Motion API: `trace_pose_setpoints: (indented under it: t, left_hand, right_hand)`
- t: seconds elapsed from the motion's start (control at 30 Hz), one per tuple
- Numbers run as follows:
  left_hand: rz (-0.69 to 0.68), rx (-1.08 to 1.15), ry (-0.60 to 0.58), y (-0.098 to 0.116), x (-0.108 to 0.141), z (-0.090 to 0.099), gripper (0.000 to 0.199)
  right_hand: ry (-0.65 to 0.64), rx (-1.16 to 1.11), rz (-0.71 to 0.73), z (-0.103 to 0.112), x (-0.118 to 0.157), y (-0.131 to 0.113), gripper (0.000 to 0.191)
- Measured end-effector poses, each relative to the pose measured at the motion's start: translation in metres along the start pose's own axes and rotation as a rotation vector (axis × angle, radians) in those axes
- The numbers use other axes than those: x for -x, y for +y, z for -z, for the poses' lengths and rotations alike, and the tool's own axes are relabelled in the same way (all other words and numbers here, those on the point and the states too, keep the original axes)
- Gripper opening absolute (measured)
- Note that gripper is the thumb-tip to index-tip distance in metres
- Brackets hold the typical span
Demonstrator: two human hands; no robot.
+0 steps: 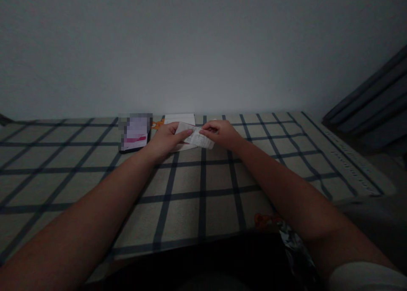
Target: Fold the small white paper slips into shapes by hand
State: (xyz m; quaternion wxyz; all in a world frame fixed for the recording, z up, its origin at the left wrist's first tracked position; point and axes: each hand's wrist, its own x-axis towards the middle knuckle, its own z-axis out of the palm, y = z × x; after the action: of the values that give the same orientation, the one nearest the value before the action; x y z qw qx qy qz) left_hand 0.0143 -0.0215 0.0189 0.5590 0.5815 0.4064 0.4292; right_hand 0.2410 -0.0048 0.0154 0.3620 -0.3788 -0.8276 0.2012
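Both of my hands meet over the far part of a checked cloth, holding a small whitish paper (202,141) with faint print. My left hand (168,139) grips its left side, thumb on top. At its right part, my right hand (221,134) pinches the upper edge between thumb and fingers. A white sheet or pad (179,118) lies behind my left hand, close to the wall. Another pale piece shows below the held paper; whether it is joined to the pad is unclear.
A tablet or phone (136,132) with a lit screen lies left of my left hand, an orange object (158,124) beside it. The checked cloth (187,214) covers the table up to the wall. Near my right forearm are an orange-red item (265,219) and shiny wrapping (294,244).
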Motion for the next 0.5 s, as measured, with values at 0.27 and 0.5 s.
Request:
trace_pose_setpoints:
  t: [0.27, 0.5]
  left_hand:
    - [0.021, 0.009, -0.001, -0.0011, -0.0008, 0.0011, 0.038]
    - [0.030, 0.037, -0.048, -0.0032, -0.0025, 0.0038, 0.039]
  right_hand:
    - [0.018, -0.085, -0.045, -0.0019, -0.0002, -0.0001, 0.029]
    - [0.055, -0.145, -0.084, -0.0029, -0.0007, -0.0006, 0.034]
